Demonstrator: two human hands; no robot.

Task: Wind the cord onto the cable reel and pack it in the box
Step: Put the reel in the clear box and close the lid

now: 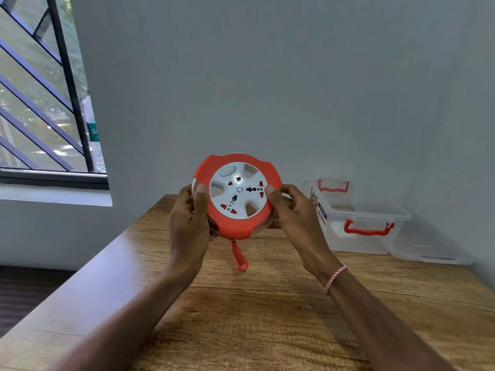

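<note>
Back of the cable reel (237, 195) and the wound cord are hidden; the plug (240, 260) hangs below it. Left hand (188, 223) and right hand (297, 218) grip its opposite edges, thumbs on the face. Box (359, 220) sits right of the reel.

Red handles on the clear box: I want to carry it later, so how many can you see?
2. One red handle stands up at the far end of the clear box; the other lies across its near side. More may be hidden.

plain home room: wooden table (267, 303), bare grey wall (267, 89), barred window (40, 89)
</note>
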